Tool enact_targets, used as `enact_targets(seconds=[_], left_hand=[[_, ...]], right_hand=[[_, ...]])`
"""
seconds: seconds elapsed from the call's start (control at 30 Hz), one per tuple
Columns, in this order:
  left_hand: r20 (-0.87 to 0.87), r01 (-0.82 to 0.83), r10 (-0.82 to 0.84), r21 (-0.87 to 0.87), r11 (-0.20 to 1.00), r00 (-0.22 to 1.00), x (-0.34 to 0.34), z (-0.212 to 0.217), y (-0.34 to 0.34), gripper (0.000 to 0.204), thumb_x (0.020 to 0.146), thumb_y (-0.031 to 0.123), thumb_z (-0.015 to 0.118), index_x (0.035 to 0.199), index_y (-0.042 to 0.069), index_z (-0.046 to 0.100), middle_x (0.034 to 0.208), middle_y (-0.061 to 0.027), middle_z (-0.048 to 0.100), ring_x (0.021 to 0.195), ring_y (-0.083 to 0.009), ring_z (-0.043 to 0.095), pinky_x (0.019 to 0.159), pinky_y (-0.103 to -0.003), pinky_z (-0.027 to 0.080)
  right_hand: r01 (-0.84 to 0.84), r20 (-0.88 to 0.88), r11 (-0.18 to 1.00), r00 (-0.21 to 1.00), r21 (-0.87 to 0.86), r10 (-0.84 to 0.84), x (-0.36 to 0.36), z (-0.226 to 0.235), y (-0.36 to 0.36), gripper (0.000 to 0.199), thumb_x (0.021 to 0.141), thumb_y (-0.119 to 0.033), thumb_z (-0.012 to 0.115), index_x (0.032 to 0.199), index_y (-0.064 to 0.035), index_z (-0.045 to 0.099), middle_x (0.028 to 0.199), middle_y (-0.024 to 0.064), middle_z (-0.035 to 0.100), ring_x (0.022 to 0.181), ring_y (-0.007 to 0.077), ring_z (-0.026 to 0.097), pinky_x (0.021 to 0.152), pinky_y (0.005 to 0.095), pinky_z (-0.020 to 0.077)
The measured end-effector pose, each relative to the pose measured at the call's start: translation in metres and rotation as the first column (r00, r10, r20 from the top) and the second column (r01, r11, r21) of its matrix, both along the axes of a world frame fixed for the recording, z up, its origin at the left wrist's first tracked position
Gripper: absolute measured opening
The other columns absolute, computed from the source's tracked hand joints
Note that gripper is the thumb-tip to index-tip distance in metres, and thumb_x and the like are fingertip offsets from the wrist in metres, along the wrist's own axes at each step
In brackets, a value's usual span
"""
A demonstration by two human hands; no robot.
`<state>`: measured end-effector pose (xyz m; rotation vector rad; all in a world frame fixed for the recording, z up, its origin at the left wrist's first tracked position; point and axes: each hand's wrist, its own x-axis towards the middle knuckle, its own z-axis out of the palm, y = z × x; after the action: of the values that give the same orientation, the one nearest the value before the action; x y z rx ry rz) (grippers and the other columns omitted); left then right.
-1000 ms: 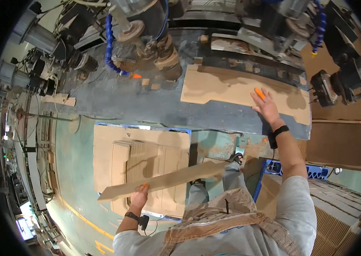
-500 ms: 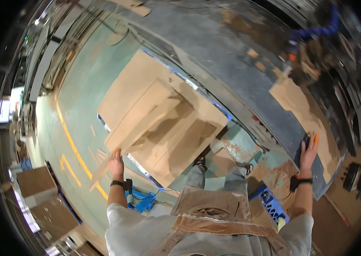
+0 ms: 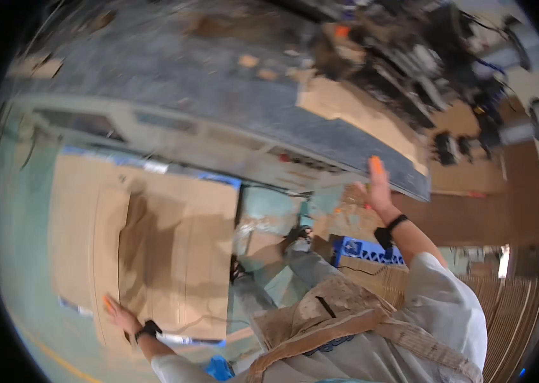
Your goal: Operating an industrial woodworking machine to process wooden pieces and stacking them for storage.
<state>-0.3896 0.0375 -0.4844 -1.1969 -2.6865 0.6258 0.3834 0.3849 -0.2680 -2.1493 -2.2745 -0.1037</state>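
1. the left hand [image 3: 123,317] looks empty, fingers spread, at the near left part of the pile of boards [image 3: 202,242]; blur hides whether it presses on the narrow strip [image 3: 109,236] there or hovers just above it.
2. the right hand [image 3: 379,186] seems released too, fingers stretched out, at the near edge of the grey bench [image 3: 231,102]; nothing shows in its grasp.
3. the shaped tan board [image 3: 362,118] lies flat toward the right end of the bench, between the right hand and the dark machinery [image 3: 384,70] on the far side. hand and board appear apart.
4. the pile sits near and left of the bench, with a blue pallet edge [image 3: 220,180] showing at its far side.
5. the step in hand reads as a changeover between pile and bench, judging by both free hands.
6. taking up the shaped tan board would call for the right hand to reach farther over the bench and draw it clear of the machinery; the left hand should come across to steady its left end, as it may flex.
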Motion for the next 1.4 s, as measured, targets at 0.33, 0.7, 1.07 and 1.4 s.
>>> enact_targets(seconds=[0.33,0.7,1.07,1.4], left_hand=[[0.469,0.322,-0.303,0.04,0.946,0.83,0.155,0.002,0.105,0.065,0.083,0.015,0.057,0.14,-0.002,0.031,0.144,-0.0244,0.032,0.128,-0.0361,0.038,0.106,-0.042,0.032],[0.728,0.48,-0.569,0.683,0.55,-0.383,0.536,0.154,0.322,0.027,0.086,0.014,0.061,0.106,-0.004,0.062,0.085,-0.0214,0.065,0.079,-0.0303,0.063,0.077,-0.036,0.049],[0.35,0.846,-0.932,0.521,0.113,-0.091,0.764,0.239,0.508,0.067,0.084,0.035,0.064,0.138,0.003,0.039,0.141,-0.0204,0.039,0.126,-0.0389,0.039,0.104,-0.045,0.034],[0.36,0.848,-0.927,0.519,0.106,-0.105,0.725,0.239,0.398,0.099,0.072,0.065,0.062,0.145,0.006,0.028,0.146,-0.0228,0.03,0.138,-0.0399,0.019,0.11,-0.06,0.013]], right_hand=[[0.113,-0.124,0.989,0.985,-0.096,-0.124,0.087,0.14,-0.092,0.094,0.073,-0.037,0.076,0.144,-0.0039,0.025,0.148,0.0195,0.027,0.139,0.0371,0.022,0.111,0.0487,0.023],[0.614,0.197,-0.125,-0.429,0.779,-0.882,0.196,0.535,-0.619,0.097,0.073,-0.046,0.073,0.145,-0.0042,0.023,0.144,0.0218,0.034,0.134,0.0382,0.03,0.107,0.0604,0.0218],[0.648,0.167,0.073,-0.084,0.758,-0.982,0.179,0.508,-0.692,0.021,0.076,-0.018,0.068,0.096,-0.0108,0.066,0.085,0.0133,0.067,0.082,0.0328,0.063,0.073,0.0422,0.05],[0.427,0.418,0.594,0.439,0.682,-0.795,0.185,0.521,-0.43,0.02,0.079,-0.008,0.063,0.099,-0.0081,0.061,0.091,0.0071,0.066,0.078,0.0256,0.064,0.065,0.036,0.0509]])
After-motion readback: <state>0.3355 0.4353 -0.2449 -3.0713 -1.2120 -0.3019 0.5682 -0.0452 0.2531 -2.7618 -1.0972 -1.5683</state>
